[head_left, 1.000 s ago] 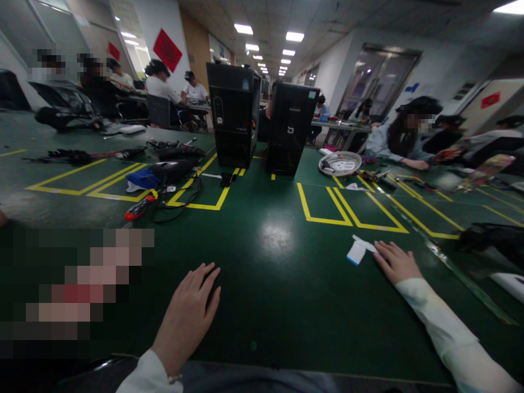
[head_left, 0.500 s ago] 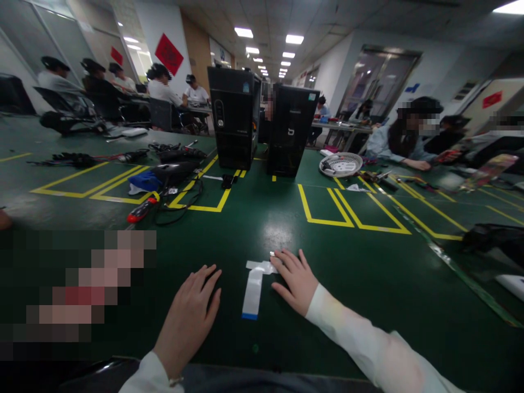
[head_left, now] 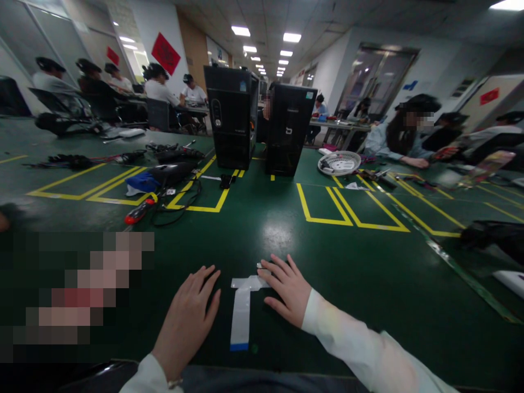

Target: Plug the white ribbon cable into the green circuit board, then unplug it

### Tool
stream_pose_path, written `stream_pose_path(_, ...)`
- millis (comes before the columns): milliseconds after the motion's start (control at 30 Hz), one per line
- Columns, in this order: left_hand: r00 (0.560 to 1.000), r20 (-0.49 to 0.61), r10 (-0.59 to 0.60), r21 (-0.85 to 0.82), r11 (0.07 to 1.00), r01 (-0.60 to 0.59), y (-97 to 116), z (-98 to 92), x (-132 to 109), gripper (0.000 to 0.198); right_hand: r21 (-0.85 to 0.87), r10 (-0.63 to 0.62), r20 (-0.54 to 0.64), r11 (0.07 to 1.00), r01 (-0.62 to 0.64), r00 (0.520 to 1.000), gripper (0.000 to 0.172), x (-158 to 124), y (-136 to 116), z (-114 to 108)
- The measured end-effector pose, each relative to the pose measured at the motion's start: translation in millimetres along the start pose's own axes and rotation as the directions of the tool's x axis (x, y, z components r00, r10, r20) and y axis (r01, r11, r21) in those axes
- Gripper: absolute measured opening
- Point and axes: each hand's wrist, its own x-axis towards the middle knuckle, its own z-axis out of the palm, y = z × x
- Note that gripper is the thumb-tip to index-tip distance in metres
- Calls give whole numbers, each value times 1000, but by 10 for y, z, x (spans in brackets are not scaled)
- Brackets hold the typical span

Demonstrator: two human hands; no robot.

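Note:
A white flat ribbon cable (head_left: pixel 240 316) with a blue end lies on the green table in front of me, its upper part branching sideways. My right hand (head_left: pixel 286 289) rests palm down over the cable's upper right end, fingers spread, hiding part of it. A small whitish tip shows beside the fingertips. To the left of the cable lies my left hand (head_left: pixel 190 311), flat on the table with fingers extended, apart from the cable and holding nothing.
Two black computer towers (head_left: pixel 231 117) stand at the back centre. At the left are a red-handled screwdriver (head_left: pixel 139 212), a blue cloth-like item (head_left: pixel 143 183) and tangled cables. A white round basket (head_left: pixel 339 162) sits at the back right. Yellow tape (head_left: pixel 327 221) marks the green table (head_left: pixel 368 284). Several people sit around.
The ribbon cable has slid toward me and a little left, with my right hand moving along with it. My left hand has stayed in place.

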Motion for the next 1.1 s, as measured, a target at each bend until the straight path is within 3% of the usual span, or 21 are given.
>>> stream_pose_path(400, 1000, 12, -4, -5, 1000, 5, -9, 13, -2, 45, 1, -67, -26, 998, 67, 997, 57, -45, 67, 38)
stream_pose_path(500, 1000, 16, -7, -3, 1000, 7, -16, 17, -7, 45, -48, -99, -144, 994, 93, 985, 52, -62, 282, -8)
stream_pose_path(567, 1000, 17, -7, -10, 1000, 8, -21, 20, -9, 45, -99, -89, -289, 993, 63, 953, 48, -103, 601, -66)
stream_pose_path(633, 1000, 19, -6, -16, 1000, 7, -27, 27, -14, 44, -131, -19, -443, 990, -44, 897, 45, -205, 1073, -142)
stream_pose_path(733, 1000, 19, -4, -13, 1000, 4, -45, 42, -23, 45, -101, 221, -585, 935, -340, 781, 46, -553, 1933, -276)
stream_pose_path(767, 1000, 19, -4, -10, 1000, 4, -51, 47, -26, 46, -85, 341, -601, 872, -482, 723, 47, -724, 2209, -326)
stream_pose_path(833, 1000, 21, -2, -7, 1000, 3, -62, 56, -28, 46, -64, 615, -561, 635, -770, 554, 52, -1121, 2671, -430)
stream_pose_path(867, 1000, 24, -1, -6, 1000, 2, -65, 59, -27, 46, -48, 679, -545, 560, -827, 491, 56, -1329, 2843, -483)
stream_pose_path(1000, 999, 31, -9, 3, 1000, 8, -65, 64, -24, 46, 27, 824, -524, 270, -962, 217, 74, -2018, 3192, -631)
stream_pose_path(1067, 999, 35, -13, 7, 1000, 13, -63, 63, -25, 46, 33, 866, -483, 169, -985, 132, 72, -2205, 3266, -641)
stream_pose_path(1100, 999, 36, -13, 7, 1000, 13, -63, 61, -26, 47, 24, 882, -457, 143, -989, 116, 70, -2258, 3300, -631)
